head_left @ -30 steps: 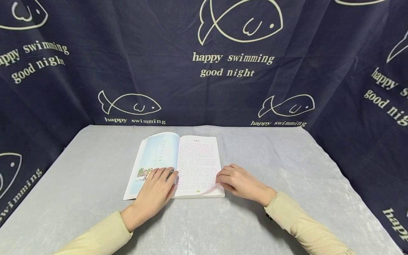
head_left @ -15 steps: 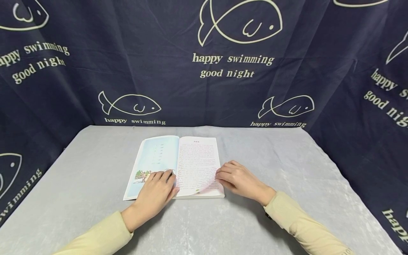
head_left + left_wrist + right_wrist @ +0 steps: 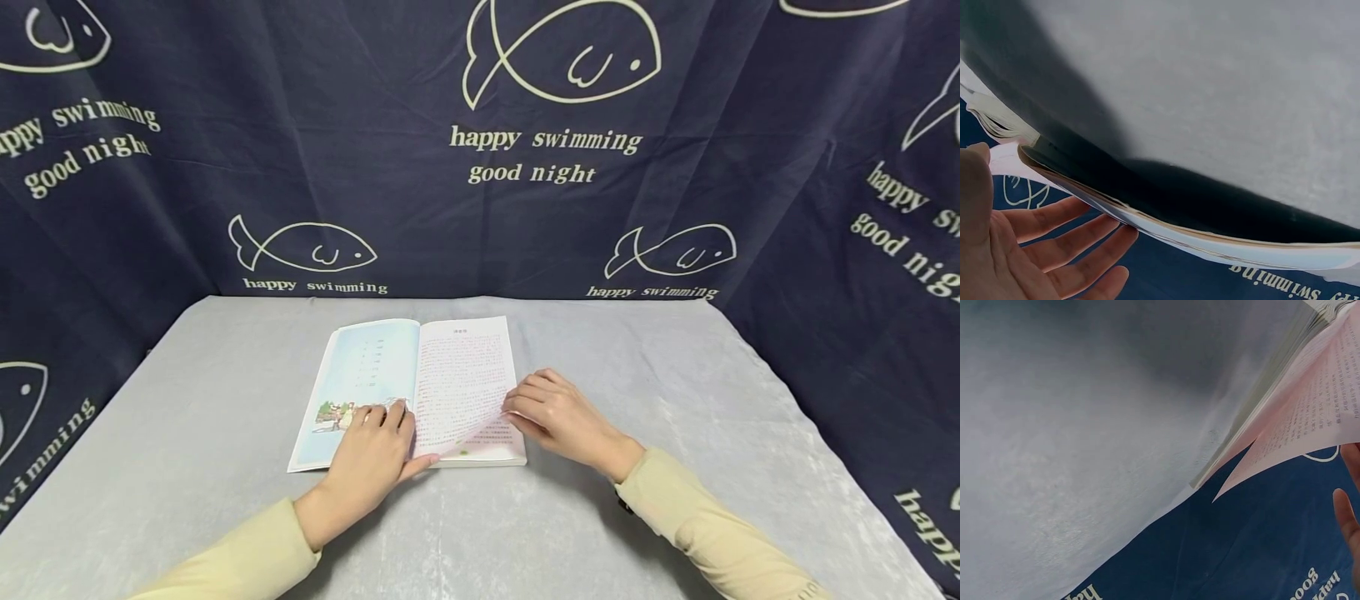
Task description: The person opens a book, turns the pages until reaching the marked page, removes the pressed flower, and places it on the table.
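An open book [image 3: 465,375] lies on the grey-covered table, with a blue illustrated left page [image 3: 375,367] and a right page of purple text. My left hand [image 3: 375,454] rests on the lower left page near the spine, its thumb stretched over the bottom edge; the left wrist view shows those fingers [image 3: 1079,250] spread along the book. At the book's right edge is my right hand [image 3: 562,421], its fingertips touching a lifted page. In the right wrist view that pinkish page [image 3: 1297,425] stands away from the pages below, and the thumb [image 3: 1344,509] is apart from it.
Grey cloth covers the table [image 3: 637,350] around the book. A dark blue curtain [image 3: 420,200] with white fish drawings and lettering hangs behind and on both sides.
The right page has lifted further along its right edge, and my right hand has moved slightly up and left. My left thumb has spread out to the right, over the bottom edge.
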Motion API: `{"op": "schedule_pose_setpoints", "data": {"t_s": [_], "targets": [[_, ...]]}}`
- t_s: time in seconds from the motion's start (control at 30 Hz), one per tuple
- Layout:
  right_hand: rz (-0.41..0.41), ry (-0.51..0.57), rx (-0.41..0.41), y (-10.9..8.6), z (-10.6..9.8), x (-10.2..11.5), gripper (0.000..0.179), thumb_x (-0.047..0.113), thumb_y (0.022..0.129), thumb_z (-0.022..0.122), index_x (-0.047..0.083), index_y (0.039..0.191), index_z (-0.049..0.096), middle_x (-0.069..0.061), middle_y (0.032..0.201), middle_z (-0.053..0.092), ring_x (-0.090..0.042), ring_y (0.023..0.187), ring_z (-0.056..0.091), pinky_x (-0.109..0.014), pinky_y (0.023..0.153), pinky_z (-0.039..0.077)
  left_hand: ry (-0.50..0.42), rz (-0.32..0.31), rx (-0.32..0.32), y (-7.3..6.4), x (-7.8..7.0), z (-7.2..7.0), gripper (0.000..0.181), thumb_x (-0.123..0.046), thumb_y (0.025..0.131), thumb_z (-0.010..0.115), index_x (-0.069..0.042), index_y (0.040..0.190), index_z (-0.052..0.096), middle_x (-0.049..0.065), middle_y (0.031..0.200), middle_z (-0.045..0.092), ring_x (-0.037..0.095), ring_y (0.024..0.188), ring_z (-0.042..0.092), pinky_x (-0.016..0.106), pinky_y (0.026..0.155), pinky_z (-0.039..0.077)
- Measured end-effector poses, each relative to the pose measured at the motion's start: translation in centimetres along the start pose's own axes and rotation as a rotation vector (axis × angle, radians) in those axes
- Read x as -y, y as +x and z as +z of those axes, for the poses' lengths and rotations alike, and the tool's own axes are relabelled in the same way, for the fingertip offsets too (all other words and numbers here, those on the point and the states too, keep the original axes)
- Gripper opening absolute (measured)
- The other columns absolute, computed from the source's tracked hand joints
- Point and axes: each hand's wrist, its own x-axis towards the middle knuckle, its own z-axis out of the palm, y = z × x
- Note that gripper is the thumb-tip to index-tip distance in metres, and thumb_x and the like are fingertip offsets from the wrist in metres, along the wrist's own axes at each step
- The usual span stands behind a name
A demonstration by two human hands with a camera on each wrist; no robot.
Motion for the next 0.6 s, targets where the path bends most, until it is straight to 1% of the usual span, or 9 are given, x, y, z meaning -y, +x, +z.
{"op": "schedule_pose_setpoints", "data": {"t_s": [0.13, 0.27, 0.47, 0.6], "targets": [[-0.007, 0.000, -0.030, 0.20, -0.01, 0.04, 0.008, 0.017, 0.086, 0.060, 0.012, 0.088, 0.066, 0.005, 0.084, 0.065, -0.011, 0.083, 0.058, -0.030, 0.083, 0.043, 0.032, 0.003, -0.021, -0.01, -0.11, 0.15, 0.067, -0.064, 0.078, 0.043, 0.000, 0.086, 0.061, 0.012, 0.085, 0.058, 0.029, 0.071, 0.056, 0.039, 0.068, 0.043], [0.002, 0.008, -0.049, 0.36, -0.05, 0.11, 0.008, 0.017, 0.085, 0.062, 0.011, 0.087, 0.066, 0.005, 0.084, 0.066, -0.012, 0.084, 0.059, -0.029, 0.083, 0.043, 0.022, -0.003, -0.028, -0.08, -0.06, 0.26, 0.064, -0.062, 0.080, 0.043, -0.001, 0.087, 0.061, 0.012, 0.089, 0.060, 0.029, 0.073, 0.057, 0.039, 0.070, 0.044], [0.021, 0.009, -0.056, 0.35, -0.06, 0.11, 0.012, 0.018, 0.085, 0.061, 0.009, 0.092, 0.065, 0.003, 0.089, 0.066, -0.014, 0.086, 0.059, -0.029, 0.083, 0.043, -0.019, -0.022, 0.001, -0.16, 0.05, 0.03, 0.053, -0.055, 0.084, 0.046, -0.004, 0.089, 0.062, 0.013, 0.100, 0.064, 0.031, 0.081, 0.061, 0.041, 0.075, 0.046], [0.038, 0.005, -0.051, 0.29, -0.15, 0.01, 0.017, 0.017, 0.086, 0.059, 0.007, 0.099, 0.064, 0.001, 0.095, 0.066, -0.015, 0.090, 0.058, -0.030, 0.085, 0.043, -0.044, -0.033, 0.016, -0.15, 0.11, -0.13, 0.048, -0.051, 0.085, 0.048, -0.005, 0.090, 0.062, 0.012, 0.102, 0.065, 0.031, 0.083, 0.061, 0.042, 0.075, 0.046]]}}
